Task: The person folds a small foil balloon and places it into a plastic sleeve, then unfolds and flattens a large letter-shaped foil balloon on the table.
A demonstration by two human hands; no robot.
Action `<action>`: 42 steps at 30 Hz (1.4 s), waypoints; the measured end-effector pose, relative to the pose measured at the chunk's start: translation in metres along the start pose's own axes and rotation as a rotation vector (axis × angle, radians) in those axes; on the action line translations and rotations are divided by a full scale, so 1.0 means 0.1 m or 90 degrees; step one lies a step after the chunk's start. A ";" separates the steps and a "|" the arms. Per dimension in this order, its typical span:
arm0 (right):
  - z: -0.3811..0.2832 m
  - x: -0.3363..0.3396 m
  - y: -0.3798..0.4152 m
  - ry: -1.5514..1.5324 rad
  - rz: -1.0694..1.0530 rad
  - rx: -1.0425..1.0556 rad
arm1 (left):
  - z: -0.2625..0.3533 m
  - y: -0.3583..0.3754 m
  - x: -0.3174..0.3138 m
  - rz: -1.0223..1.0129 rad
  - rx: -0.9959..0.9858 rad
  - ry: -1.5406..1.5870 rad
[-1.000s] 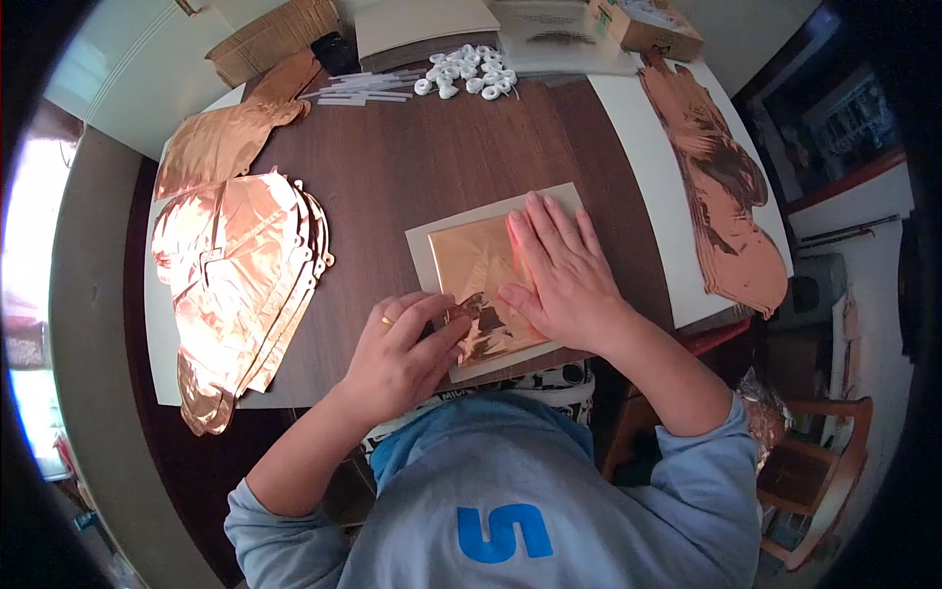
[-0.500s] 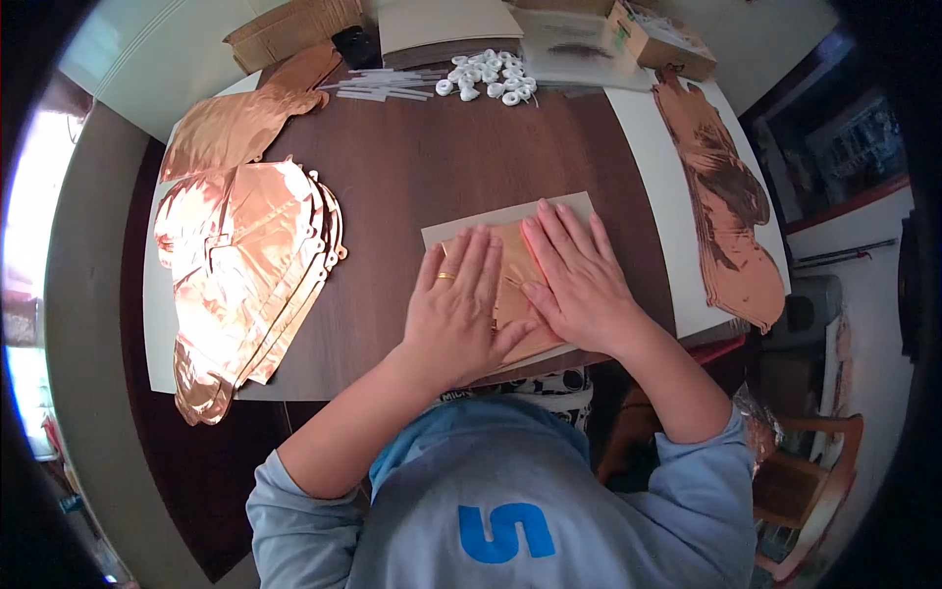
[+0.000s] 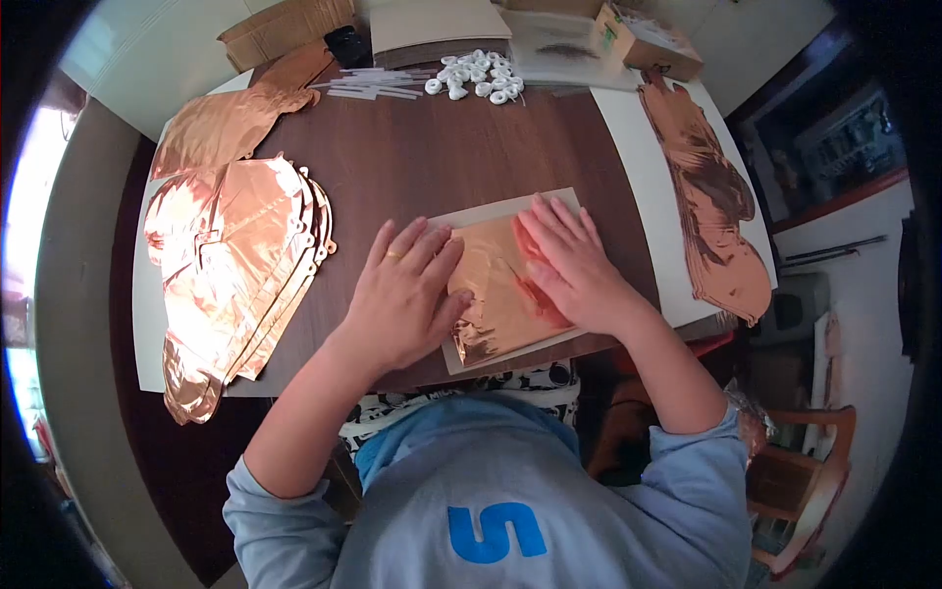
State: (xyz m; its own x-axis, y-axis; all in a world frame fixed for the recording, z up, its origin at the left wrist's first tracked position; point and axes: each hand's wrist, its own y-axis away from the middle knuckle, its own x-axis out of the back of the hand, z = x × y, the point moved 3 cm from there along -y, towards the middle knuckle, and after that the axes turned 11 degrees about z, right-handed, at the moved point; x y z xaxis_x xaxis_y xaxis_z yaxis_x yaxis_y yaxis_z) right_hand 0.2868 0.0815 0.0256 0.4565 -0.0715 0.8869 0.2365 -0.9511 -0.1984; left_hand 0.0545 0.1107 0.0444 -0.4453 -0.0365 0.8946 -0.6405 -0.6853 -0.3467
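A folded sheet of copper foil (image 3: 500, 294) lies on a beige card (image 3: 491, 210) near the front edge of the dark wooden table (image 3: 432, 157). My left hand (image 3: 402, 294) lies flat with fingers spread on the card's left side, its fingertips touching the foil's left edge. A ring shows on one of its fingers. My right hand (image 3: 574, 265) presses flat on the right part of the foil. Neither hand grips anything.
A stack of copper foil shapes (image 3: 235, 265) lies at the left, another pile of foil (image 3: 711, 196) on a white sheet at the right. White rings (image 3: 476, 77) and white sticks (image 3: 378, 88) sit at the far edge beside cardboard boxes (image 3: 648, 34). A wooden chair (image 3: 800, 471) stands lower right.
My left hand first pinched the foil's lower corner, then pressed flat on the foil, and has now slid left onto the card's edge. The right hand stays pressed on the foil.
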 end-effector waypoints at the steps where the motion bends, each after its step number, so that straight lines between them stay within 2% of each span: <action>1: 0.02 0.02 0.00 -0.032 0.006 -0.010 | 0.03 -0.07 0.03 0.023 -0.013 -0.003; 3: 0.06 0.05 -0.01 -0.099 0.019 -0.028 | 0.06 -0.21 0.03 0.058 -0.062 0.038; 5: 0.10 0.09 0.02 -0.174 0.105 -0.024 | 0.08 -0.32 -0.03 0.081 -0.137 0.132; 6: 0.11 0.13 0.04 -0.211 0.148 -0.023 | 0.06 -0.33 -0.09 0.062 -0.120 0.168; 9: -0.01 0.46 0.22 -0.157 0.200 -0.062 | -0.03 -0.31 -0.21 0.030 -0.091 0.246; 12: -0.02 0.62 0.55 -0.192 0.033 -0.277 | -0.06 -0.29 -0.22 0.043 -0.097 0.261; 15: -0.05 0.55 0.80 -0.416 -0.143 -0.516 | -0.08 -0.28 -0.22 0.043 -0.093 0.263; 21: -0.07 0.45 0.97 -0.735 -0.137 -0.736 | -0.09 -0.24 -0.23 0.034 -0.079 0.286; 27: -0.17 0.40 1.09 -0.830 -0.076 -0.837 | -0.09 -0.22 -0.23 0.029 -0.080 0.285; 30: -0.17 0.41 1.10 -0.835 -0.110 -0.802 | -0.09 -0.21 -0.24 0.029 -0.090 0.273; 33: -0.22 0.52 0.97 -0.405 -0.048 -0.474 | -0.10 -0.22 -0.24 0.022 -0.093 0.257; 36: -0.34 0.59 0.56 -0.144 0.148 -0.065 | -0.07 -0.23 -0.24 0.017 -0.093 0.247; 38: -0.34 0.36 0.30 0.008 0.180 0.050 | -0.09 -0.23 -0.26 0.019 -0.099 0.249; 42: -0.24 -0.03 0.06 0.124 0.058 0.025 | -0.10 -0.21 -0.24 0.020 -0.098 0.224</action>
State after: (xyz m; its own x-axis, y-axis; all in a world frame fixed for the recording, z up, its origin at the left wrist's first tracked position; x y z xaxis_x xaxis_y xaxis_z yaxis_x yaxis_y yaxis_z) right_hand 0.2656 0.0691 0.0317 0.3041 -0.2165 0.9277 0.2373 -0.9259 -0.2939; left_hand 0.0725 0.1336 0.0275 -0.6362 0.2145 0.7411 -0.6980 -0.5692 -0.4344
